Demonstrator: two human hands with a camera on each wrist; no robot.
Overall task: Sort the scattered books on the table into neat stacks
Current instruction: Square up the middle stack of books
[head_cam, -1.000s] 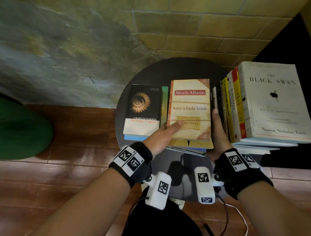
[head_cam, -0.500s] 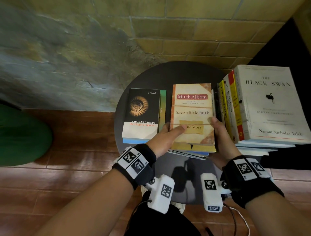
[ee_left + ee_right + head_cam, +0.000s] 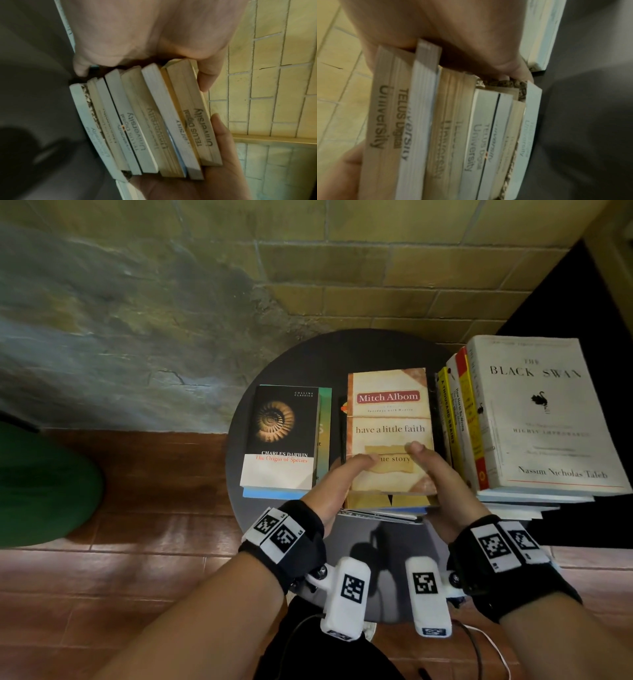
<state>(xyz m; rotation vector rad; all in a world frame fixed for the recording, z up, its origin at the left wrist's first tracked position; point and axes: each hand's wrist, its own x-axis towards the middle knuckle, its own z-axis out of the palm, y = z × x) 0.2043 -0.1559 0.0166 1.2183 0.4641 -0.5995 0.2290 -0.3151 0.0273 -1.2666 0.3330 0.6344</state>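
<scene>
On the round dark table (image 3: 342, 354), the middle stack of several books has "have a little faith" (image 3: 388, 419) on top. My left hand (image 3: 342, 477) grips the stack's left side, thumb on the cover. My right hand (image 3: 435, 474) grips its right side, thumb also on the cover. The left wrist view shows the stack's page edges (image 3: 145, 121) between my left hand (image 3: 154, 33) and my right hand (image 3: 216, 175), the books slightly uneven. The right wrist view shows the same stack (image 3: 453, 128) under my right hand (image 3: 453, 33).
A low stack topped by the Darwin book (image 3: 284, 436) lies just left of the middle stack. A taller stack topped by "The Black Swan" (image 3: 537, 412) stands close on the right. A brick wall (image 3: 342, 268) runs behind the table. A green object (image 3: 41, 484) sits on the floor at left.
My right thumb has slid from the stack's right edge onto the top cover, nearer my left thumb. Both hands still hold the middle stack.
</scene>
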